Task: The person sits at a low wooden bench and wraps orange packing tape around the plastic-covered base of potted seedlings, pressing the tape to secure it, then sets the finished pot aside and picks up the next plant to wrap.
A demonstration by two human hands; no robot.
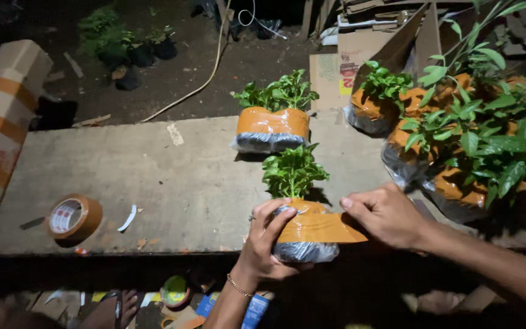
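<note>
At the near edge of the worktop (171, 176), the left hand (267, 244) grips the bagged seedling (302, 228) while the right hand (385, 214) pinches its orange tape strip (321, 228), mid-wrap; pressing the loose end down seems next.

Concrete slab (171, 183): tape roll (73, 216), wrapped seedling (273, 128)

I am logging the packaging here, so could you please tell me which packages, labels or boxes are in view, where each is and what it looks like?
Tape roll: slab's left end, round, orange-brown, printed white-and-red core label.
Taped carton: far left, tall, tan with orange bands.
Cardboard box: behind slab, brown, red-and-yellow printed label.
Wrapped seedling: slab's front edge, plastic bag banded in orange tape, held by left hand and right hand.
Second wrapped seedling: slab's far edge, same wrapping.
</note>
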